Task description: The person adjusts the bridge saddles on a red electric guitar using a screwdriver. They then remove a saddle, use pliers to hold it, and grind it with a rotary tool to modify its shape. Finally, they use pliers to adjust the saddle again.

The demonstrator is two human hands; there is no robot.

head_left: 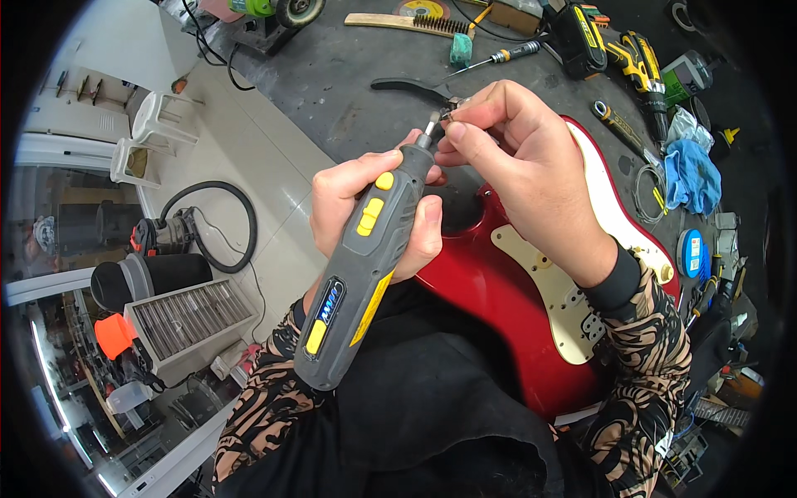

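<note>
A grey cordless rotary tool (353, 257) with yellow buttons and a lit blue display is gripped in my left hand (349, 195), its nose tilted up and away from me. My right hand (519, 145) pinches a small dark part (447, 117) between thumb and forefinger, close to the bit at the tool's tip. Whether the bit touches that part I cannot tell. Beneath my right wrist lies a red electric guitar body (477, 299) with a cream pickguard (573, 332). Black-handled pliers (407, 85) rest on the bench just beyond my hands.
On the dark bench (332, 108) lie a wire brush (407, 23), a screwdriver (506, 54), a green block (462, 50), a yellow-black drill (643, 70), a blue cloth (693, 176) and a coil of wire (649, 195). At left, a vacuum cleaner (166, 236) stands on the tiled floor.
</note>
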